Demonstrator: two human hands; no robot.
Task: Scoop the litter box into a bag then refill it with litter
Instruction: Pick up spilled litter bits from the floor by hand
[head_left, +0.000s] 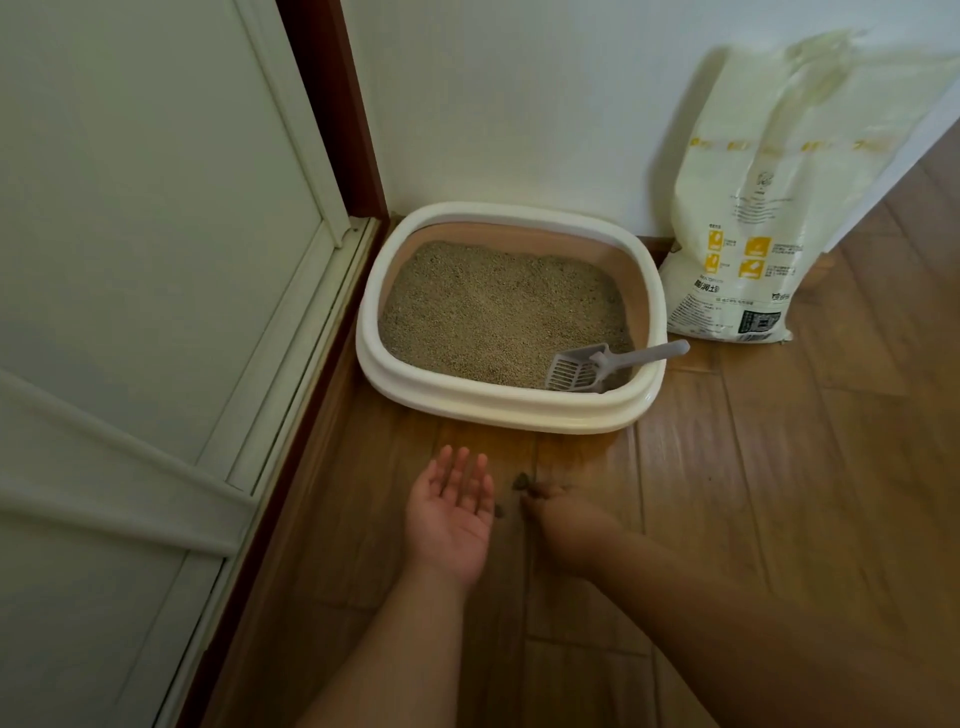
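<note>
A cream litter box sits in the corner, filled with grey-brown litter. A grey slotted scoop lies in its front right corner, handle resting over the rim. A white and yellow litter bag leans on the wall to the right. On the wooden floor in front of the box lie small dark clumps. My left hand is held palm up with fingers straight, just left of the clumps. My right hand reaches down with fingertips at the clumps; it is blurred, so whether it pinches one is unclear.
A white folding door and its dark wooden frame run along the left. The white wall stands behind the box. Wooden floor stretches to the right and front of the box.
</note>
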